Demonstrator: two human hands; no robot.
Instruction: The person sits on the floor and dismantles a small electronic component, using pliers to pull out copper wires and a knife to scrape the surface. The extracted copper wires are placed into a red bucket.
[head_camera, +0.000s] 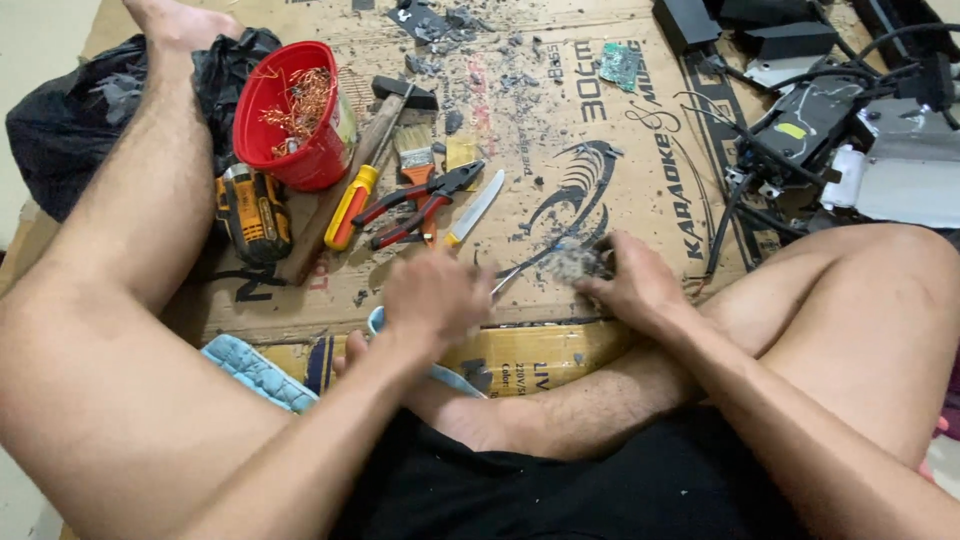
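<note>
Cardboard sheet (560, 130) is the floor cover; everything is placed off it. Red bucket (290, 115) of copper wire at its upper left. Hammer (345, 190), pliers (420, 205), knife (475, 208) lie mid-sheet. Near its lower edge: right hand (635, 285), fingers curled, pinning a small grey part (572, 262); left hand (435, 295), blurred, closed around a thin metal tool (505, 280) touching that part.

The person wears black shorts (560, 490) of a plain, matte cloth with no print showing. Both forearms are bare, with no sleeves, watch, bracelet or rings in sight. The legs are bare from the thigh down and carry dark hair; the one foot (165, 15) in view is unshod.
</note>
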